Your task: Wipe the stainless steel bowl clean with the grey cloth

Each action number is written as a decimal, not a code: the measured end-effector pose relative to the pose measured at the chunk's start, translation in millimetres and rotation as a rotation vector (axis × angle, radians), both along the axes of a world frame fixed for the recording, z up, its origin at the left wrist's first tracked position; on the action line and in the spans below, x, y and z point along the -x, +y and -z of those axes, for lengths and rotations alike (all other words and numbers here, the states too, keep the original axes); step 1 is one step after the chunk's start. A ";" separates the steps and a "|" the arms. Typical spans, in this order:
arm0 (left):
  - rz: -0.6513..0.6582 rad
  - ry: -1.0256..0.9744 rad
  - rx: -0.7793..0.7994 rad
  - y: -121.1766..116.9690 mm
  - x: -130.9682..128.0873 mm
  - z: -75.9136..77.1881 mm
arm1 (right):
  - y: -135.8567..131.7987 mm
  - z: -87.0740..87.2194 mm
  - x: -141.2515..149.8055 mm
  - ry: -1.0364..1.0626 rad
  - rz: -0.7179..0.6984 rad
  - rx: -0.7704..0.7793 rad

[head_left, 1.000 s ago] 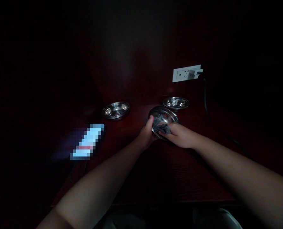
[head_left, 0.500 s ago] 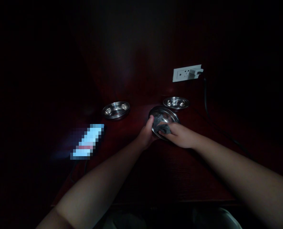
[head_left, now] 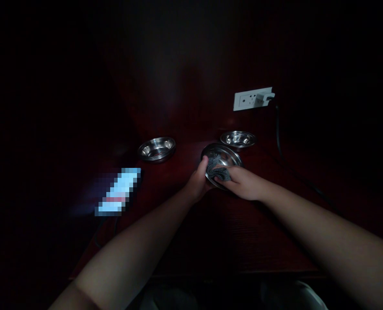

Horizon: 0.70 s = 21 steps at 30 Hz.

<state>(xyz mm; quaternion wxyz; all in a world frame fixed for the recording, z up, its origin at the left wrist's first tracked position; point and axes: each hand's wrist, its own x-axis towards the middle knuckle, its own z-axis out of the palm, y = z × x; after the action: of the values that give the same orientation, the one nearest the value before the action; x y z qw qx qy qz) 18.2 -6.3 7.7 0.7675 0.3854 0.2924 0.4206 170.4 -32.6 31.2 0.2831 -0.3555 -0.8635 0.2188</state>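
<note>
A shiny steel bowl (head_left: pixel 228 156) is tilted above the dark red table, its inside facing up towards me. My left hand (head_left: pixel 199 181) grips its left rim, thumb on the inner side and the other fingers hidden beneath. Pressed into the bowl is a dark grey knitted cloth (head_left: pixel 222 174), bunched under my right hand (head_left: pixel 244 183). The right hand is closed on this cloth, and its fingertips are mostly covered by it.
A stack of steel bowls (head_left: pixel 157 149) stands back left, and another steel bowl (head_left: pixel 238 139) behind the held one. A lit, blurred-out phone (head_left: pixel 118 192) lies left with a cable. A wall socket (head_left: pixel 253 99) holds a plug; its black cord (head_left: pixel 278 133) runs down right.
Both hands and the bowl stay almost in place. The cloth has shifted slightly inside the bowl under the right hand's fingers.
</note>
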 end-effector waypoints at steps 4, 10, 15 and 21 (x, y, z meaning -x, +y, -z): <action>0.013 -0.002 -0.003 2.0 0.5 2.8 | 0.7 1.2 -0.3 0.011 0.007 -0.001; 0.005 0.006 0.001 4.2 0.6 5.2 | 0.4 0.7 -0.1 0.000 0.009 0.004; 0.017 0.009 -0.007 2.6 0.2 2.3 | -0.2 0.0 0.1 -0.009 0.007 -0.008; -0.002 0.018 0.001 2.5 0.2 3.1 | -0.5 -0.7 0.0 0.004 0.012 0.000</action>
<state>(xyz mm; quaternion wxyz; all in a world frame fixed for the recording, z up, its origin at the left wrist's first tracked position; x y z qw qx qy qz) 18.0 -3.9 4.7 0.7647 0.3883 0.2998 0.4178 170.4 -33.1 31.9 0.2860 -0.3604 -0.8608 0.2176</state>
